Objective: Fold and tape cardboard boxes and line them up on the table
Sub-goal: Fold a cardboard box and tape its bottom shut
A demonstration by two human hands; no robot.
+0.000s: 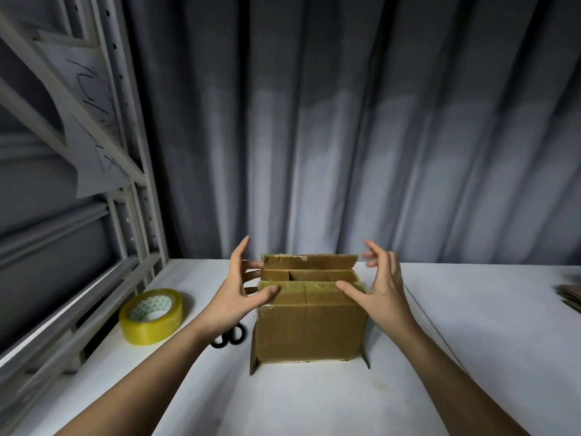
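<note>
The cardboard box (pixel 309 328) stands on a white table (pixel 471 357), directly in front of the person and squarely between their two forearms. There is one view, from the head camera looking forward and down. The box's long side runs left to right across the view. Its near top flap is folded down flat, with old tape along its edge. The far flap stands up, leaving a gap through which inner flaps show. Small flaps splay out at both bottom corners.

The left hand (pixel 239 294) is at the box's left end, thumb lying on the near flap and fingers spread wide, some reaching round the end. The right hand (pixel 382 289) mirrors it at the right end, thumb on the near flap, fingers spread and raised just off the upper right corner. Neither hand holds anything. Both seem equally near the box.

Left of the box sits a roll of yellowish tape (pixel 151 316), and between them black scissors (pixel 231 336) lie partly hidden under the left forearm. Far to the right of the box, at the table's edge, lies something brown and flat, too cropped to identify. Behind the box hangs a grey curtain (pixel 345 136).

The far flap likely needs folding down towards the person next, a short reach for either hand's fingers.
</note>
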